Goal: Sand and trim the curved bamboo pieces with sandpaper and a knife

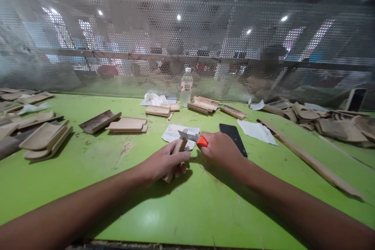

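Observation:
My left hand (166, 161) is closed around a narrow piece of bamboo (178, 147), tilted with its far end pointing up and away. In my right hand (220, 147) is a knife (202, 141) with an orange handle, its blade reaching left to the bamboo's far end. Whether the edge touches the wood I cannot tell. Just beyond both hands lies a printed sheet of abrasive paper (170, 133). Right behind my right hand rests a flat black rectangular object (233, 134), partly covered by the hand.
Stacked bamboo pieces (125, 124) lie to the left, with more at the far left (43, 136). A bottle (186, 90) stands at the back before a perforated metal screen (117, 39). At right are a white paper (258, 131), a long bamboo strip (310, 160) and a bamboo pile (334, 127).

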A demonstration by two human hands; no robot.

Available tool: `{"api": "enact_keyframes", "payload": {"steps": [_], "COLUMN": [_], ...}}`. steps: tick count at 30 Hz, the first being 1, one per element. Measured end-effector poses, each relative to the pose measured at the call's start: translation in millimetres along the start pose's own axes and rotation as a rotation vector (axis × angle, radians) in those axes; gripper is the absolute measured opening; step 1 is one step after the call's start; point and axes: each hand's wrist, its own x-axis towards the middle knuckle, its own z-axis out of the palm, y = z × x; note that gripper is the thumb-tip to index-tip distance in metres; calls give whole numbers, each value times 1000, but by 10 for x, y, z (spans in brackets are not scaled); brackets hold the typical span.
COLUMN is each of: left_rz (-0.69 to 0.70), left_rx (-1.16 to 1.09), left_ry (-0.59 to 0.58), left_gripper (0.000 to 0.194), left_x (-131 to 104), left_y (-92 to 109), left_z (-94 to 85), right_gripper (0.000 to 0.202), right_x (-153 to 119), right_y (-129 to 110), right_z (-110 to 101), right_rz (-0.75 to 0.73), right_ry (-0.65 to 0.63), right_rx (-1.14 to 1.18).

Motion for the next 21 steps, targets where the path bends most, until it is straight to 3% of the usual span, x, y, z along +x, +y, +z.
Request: {"api": "enact_keyframes", "payload": {"steps": [7, 13, 15, 21], "left_rz": [39, 39, 39, 46], "left_rx": [5, 36, 45, 79], "left_ry": [39, 83, 111, 182], "left_gripper": [61, 92, 90, 56], "left_x": [-3, -29, -22, 21], "left_y": [0, 8, -6, -47], "left_z": [-1, 30, 45, 103], "right_gripper": [20, 22, 24, 25], "right_x": [-74, -88, -72, -28], "right_y": [-170, -172, -169, -210], "right_z": [42, 26, 28, 51], "right_rz": [-114, -183, -171, -122], "right_ry": [-117, -161, -148, -88], "right_rx": [-5, -26, -40, -63]}}
